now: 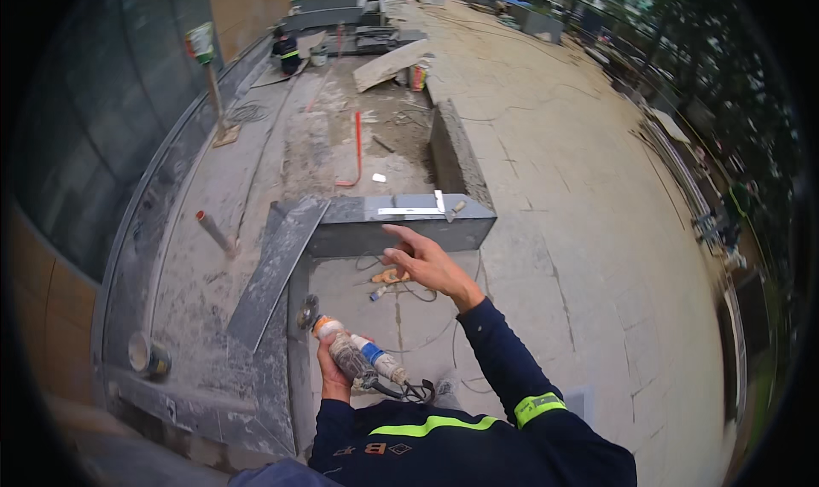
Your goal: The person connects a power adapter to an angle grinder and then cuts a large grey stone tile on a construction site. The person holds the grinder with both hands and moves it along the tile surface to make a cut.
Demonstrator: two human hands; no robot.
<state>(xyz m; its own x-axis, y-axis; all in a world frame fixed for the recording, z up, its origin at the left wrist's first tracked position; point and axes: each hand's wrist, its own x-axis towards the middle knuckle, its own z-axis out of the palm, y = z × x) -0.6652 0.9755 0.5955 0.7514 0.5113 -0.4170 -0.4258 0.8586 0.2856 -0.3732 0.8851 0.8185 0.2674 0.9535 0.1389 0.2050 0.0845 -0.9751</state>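
Observation:
My left hand [331, 369] is closed around the body of a dusty angle grinder [348, 355] with an orange band. Its round disc [308, 312] points away from me, beside the dark stone edge. Close by on the right is a second cylindrical tool with a blue band [372, 352]; what supports it is hidden. My right hand [426, 263] is raised in front of me, fingers apart and nothing in it. Beyond it, a white metal square [414, 210] lies on the grey stone ledge [358, 209], with a small light-handled tool [457, 208] beside it.
A long loose stone slab [277, 274] lies slanted at the left. Cables and an orange tool [390, 276] lie on the paving. A pipe stub [215, 233], a red bent pipe [358, 150] and a bucket [148, 355] stand around. A person [287, 52] crouches far off.

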